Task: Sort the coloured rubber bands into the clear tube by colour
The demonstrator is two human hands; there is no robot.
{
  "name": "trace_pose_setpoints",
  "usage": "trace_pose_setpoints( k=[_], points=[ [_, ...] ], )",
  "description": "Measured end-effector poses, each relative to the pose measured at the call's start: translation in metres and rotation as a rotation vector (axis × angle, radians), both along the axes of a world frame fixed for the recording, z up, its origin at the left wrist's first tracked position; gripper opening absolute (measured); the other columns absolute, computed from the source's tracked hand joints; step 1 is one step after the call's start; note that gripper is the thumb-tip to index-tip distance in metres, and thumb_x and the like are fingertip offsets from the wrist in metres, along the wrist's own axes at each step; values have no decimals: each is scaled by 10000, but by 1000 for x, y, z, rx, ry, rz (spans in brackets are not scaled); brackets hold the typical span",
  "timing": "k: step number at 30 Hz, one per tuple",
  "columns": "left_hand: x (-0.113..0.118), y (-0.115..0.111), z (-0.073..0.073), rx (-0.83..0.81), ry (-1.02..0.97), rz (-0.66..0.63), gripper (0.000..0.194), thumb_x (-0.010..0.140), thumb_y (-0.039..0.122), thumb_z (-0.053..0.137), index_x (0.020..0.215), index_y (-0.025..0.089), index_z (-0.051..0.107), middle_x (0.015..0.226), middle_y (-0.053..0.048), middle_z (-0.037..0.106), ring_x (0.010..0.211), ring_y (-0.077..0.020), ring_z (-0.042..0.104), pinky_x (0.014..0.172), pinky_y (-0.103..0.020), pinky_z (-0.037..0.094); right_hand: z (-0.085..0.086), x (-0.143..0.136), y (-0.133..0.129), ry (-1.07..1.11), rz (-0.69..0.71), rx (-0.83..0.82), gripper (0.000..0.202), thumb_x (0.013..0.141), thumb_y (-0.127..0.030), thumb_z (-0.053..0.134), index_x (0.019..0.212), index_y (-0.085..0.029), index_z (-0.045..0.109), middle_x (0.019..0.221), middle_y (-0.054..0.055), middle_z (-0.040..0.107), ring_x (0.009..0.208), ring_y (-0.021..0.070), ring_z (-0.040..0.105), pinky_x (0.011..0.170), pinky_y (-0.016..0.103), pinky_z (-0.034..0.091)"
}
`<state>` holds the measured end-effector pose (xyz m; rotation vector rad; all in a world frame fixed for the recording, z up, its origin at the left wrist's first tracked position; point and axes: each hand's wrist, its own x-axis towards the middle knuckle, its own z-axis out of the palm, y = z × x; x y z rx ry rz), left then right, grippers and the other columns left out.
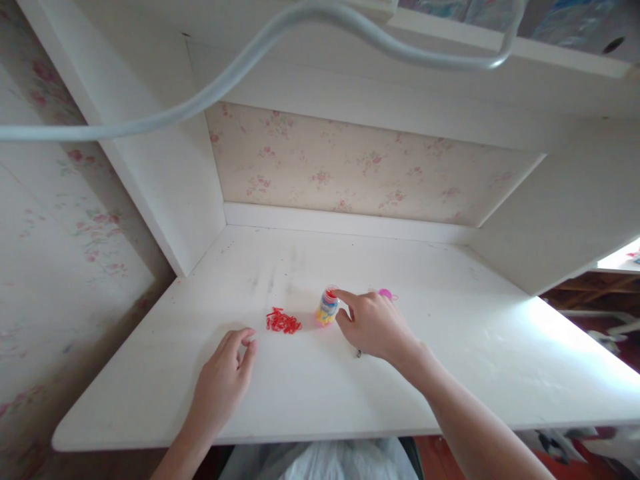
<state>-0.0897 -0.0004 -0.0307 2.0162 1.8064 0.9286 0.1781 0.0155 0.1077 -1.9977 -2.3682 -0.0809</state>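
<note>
On my feed, the left hand curls above the white desk, thumb near its fingertips; whether they pinch anything, I cannot tell. Just beyond lies a pile of red pieces. Right of it, I see a small multicoloured jar standing upright, the right hand's index finger at its mouth, thumb spread apart. A pink object lies behind that hand.

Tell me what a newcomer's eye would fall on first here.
Probably the pile of red pieces on the white desk, near the left hand. Just right of it stands a small colourful jar, the right hand at its mouth. Above, a pale tube curves across the view.
</note>
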Motion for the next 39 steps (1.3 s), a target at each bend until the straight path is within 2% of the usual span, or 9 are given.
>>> trace_pose_setpoints(
  k=[6, 9, 18, 25, 33, 39],
  points=[
    [0, 0, 0, 1, 8, -6, 274, 915, 418, 396, 1067, 230, 524, 952, -21, 625, 620, -124, 561, 615, -263, 474, -2, -5, 3, -69, -12, -44, 471, 838, -300, 457, 1306, -322, 509, 768, 73, 701, 697, 260, 654, 571, 280, 352],
    [0, 0, 0, -16, 13, -8, 267, 915, 413, 404, 1074, 232, 519, 965, -15, 621, 627, -122, 560, 624, -262, 472, -3, -6, 5, -57, -18, -45, 432, 849, -320, 459, 1273, -309, 539, 784, 80, 703, 710, 263, 657, 579, 281, 360],
    [1, 0, 1, -16, 42, -9, 254, 918, 407, 399, 1062, 235, 519, 982, -16, 625, 647, -125, 571, 665, -269, 480, -1, 1, 6, 71, -38, 29, 310, 934, -400, 420, 1093, -335, 678, 772, 21, 718, 681, 170, 650, 569, 248, 347],
    [2, 0, 1, -1, 49, -12, 257, 917, 409, 392, 1058, 237, 521, 973, -22, 632, 631, -125, 571, 654, -270, 483, -8, 3, 6, 152, -44, 148, 296, 916, -477, 469, 1086, -342, 671, 650, -19, 684, 606, 155, 624, 554, 244, 316],
    [3, 0, 4, 11, 51, -3, 246, 898, 391, 419, 1036, 235, 549, 962, -14, 653, 603, -123, 580, 606, -253, 476, -10, 1, 7, 113, -1, 47, 359, 940, -483, 408, 1202, -361, 621, 722, 13, 701, 669, 170, 641, 581, 238, 358],
    [3, 0, 3, 15, 71, -7, 245, 905, 391, 419, 1049, 238, 545, 986, -13, 651, 622, -124, 590, 611, -250, 475, -9, -1, 7, 12, 0, -19, 372, 924, -465, 431, 1254, -364, 572, 759, 50, 697, 724, 228, 657, 612, 269, 386]
  ],
)
